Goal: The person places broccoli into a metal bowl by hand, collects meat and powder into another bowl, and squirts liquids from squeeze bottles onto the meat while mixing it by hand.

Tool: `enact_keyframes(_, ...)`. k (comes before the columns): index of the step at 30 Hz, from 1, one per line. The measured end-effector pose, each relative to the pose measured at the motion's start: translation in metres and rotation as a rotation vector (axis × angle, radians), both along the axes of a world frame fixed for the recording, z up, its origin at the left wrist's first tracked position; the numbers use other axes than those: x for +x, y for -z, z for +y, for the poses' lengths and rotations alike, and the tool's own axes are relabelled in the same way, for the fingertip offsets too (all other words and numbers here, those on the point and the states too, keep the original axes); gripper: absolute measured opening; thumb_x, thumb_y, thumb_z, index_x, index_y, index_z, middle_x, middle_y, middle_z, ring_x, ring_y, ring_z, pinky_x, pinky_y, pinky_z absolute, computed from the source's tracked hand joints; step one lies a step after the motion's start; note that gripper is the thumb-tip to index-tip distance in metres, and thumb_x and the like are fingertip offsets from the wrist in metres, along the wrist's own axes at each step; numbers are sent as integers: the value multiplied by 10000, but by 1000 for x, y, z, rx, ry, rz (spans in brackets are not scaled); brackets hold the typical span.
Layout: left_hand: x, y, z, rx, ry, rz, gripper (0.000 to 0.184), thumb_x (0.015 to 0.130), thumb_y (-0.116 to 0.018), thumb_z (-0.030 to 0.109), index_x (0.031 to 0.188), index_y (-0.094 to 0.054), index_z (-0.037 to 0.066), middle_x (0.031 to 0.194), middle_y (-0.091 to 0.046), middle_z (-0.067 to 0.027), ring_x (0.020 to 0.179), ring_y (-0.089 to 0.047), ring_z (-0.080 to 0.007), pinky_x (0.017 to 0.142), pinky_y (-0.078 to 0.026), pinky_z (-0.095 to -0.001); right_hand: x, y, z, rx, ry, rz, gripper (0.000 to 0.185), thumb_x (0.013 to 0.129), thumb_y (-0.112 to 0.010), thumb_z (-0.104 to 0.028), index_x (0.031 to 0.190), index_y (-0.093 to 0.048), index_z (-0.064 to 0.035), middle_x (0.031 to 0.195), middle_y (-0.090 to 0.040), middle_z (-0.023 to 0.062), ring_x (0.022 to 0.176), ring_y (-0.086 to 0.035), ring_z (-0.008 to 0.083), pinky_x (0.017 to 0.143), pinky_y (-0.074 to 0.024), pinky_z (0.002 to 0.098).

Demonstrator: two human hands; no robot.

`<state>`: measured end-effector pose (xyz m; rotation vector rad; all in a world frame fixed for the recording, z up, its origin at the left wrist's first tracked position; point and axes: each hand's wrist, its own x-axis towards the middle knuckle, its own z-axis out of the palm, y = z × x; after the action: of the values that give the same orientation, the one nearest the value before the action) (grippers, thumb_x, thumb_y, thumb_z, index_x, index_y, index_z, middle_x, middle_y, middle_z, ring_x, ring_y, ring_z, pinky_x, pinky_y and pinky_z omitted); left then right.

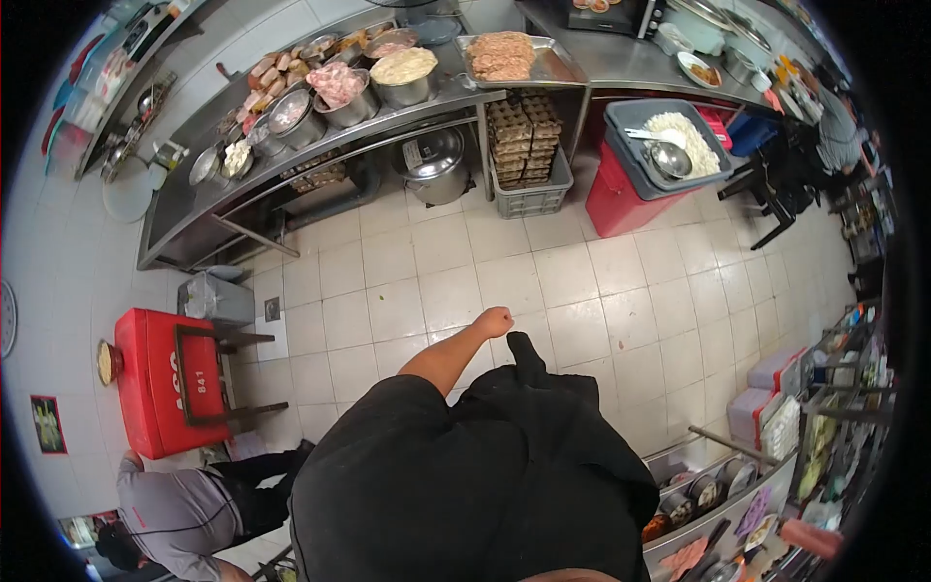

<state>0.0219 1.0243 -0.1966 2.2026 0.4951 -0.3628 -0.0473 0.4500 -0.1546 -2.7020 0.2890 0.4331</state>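
My left hand (496,321) hangs in front of my dark clothing, above the tiled floor. Its fingers look curled closed, and nothing shows in them. It touches no container or counter; a dark piece of clothing or a shoe lies just below it. My right hand is out of sight, with my right arm hidden by the black shirt.
Ahead, a steel counter (339,138) bears bowls of food and a tray of minced meat (501,56). A red bin (621,194) holds a grey tub (635,160). At left stand a red box (155,378) and another person (179,514); someone sits far right.
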Motion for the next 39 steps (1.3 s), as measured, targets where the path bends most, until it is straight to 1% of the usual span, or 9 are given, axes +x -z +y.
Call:
enact_keyframes(9, -49, 3, -16, 75, -75, 22, 241, 805, -601, 272, 812, -640, 34, 850, -664, -183, 829, -645, -336, 731, -506, -422, 79, 44, 33, 231, -64, 498, 324, 761, -586, -123, 1039, -609, 43, 834, -558, 203, 827, -562, 362, 795, -462, 457)
enact_keyframes(16, -118, -21, 24, 108, -461, 103, 215, 807, -590, 247, 824, -658, 44, 878, -671, -182, 863, -646, -332, 770, -510, -411, 181, 114, 28, 267, -92, 688, 273, 753, -611, -125, 963, -650, 45, 643, -610, 155, 678, -615, 312, 702, -507, 440)
enact_keyframes(17, -124, -30, 28, 122, -544, 72, 214, 809, -590, 244, 828, -658, 42, 878, -672, -180, 863, -646, -329, 770, -511, -406, 201, 119, 40, 276, -157, 668, 266, 752, -615, -125, 952, -656, 45, 616, -618, 148, 657, -623, 305, 689, -513, 437)
enact_keyframes(18, -132, -38, 29, 134, -625, 39, 213, 811, -590, 241, 832, -658, 41, 879, -673, -178, 862, -647, -326, 770, -512, -401, 221, 44, 96, 210, -318, 512, 297, 773, -608, -153, 990, -660, 44, 730, -665, 170, 672, -641, 279, 687, -522, 389)
enact_keyframes(20, -142, -59, 28, 141, -708, 29, 211, 810, -593, 239, 839, -658, 40, 868, -672, -172, 854, -648, -323, 769, -512, -391, 285, 154, 108, -20, -1077, 35, 350, 783, -618, -172, 1055, -651, 45, 846, -685, 203, 748, -667, 269, 720, -528, 359)
enact_keyframes(22, -153, -57, 28, 133, -787, 23, 209, 808, -596, 237, 840, -659, 41, 858, -672, -168, 844, -648, -319, 766, -513, -386, 319, 60, 195, 212, -625, 293, 399, 796, -620, -219, 1098, -634, 41, 925, -679, 190, 927, -650, 275, 828, -516, 394)
enact_keyframes(24, -167, -48, 30, 122, -857, 28, 207, 804, -598, 237, 837, -661, 42, 848, -670, -166, 832, -649, -317, 763, -514, -384, 356, 50, 253, 225, -590, 312, 434, 816, -628, -192, 1182, -593, 39, 998, -680, 188, 973, -643, 266, 862, -509, 343)
enact_keyframes(34, -201, 3, 122, 0, -1152, 88, 204, 809, -600, 222, 813, -647, 23, 794, -665, -190, 773, -659, -321, 715, -514, -397, 329, -17, 492, 579, -864, 492, 554, 811, -706, -299, 1232, -564, 33, 1043, -674, 160, 959, -635, 222, 853, -493, 314)
enact_keyframes(39, -196, -17, 223, 96, -1139, -110, 210, 866, -585, 216, 823, -635, 16, 781, -659, -199, 744, -655, -335, 685, -514, -404, 294, -77, 583, 550, -881, 673, 602, 855, -674, -386, 1319, -520, -34, 1284, -569, 169, 1139, -559, 247, 919, -461, 339)
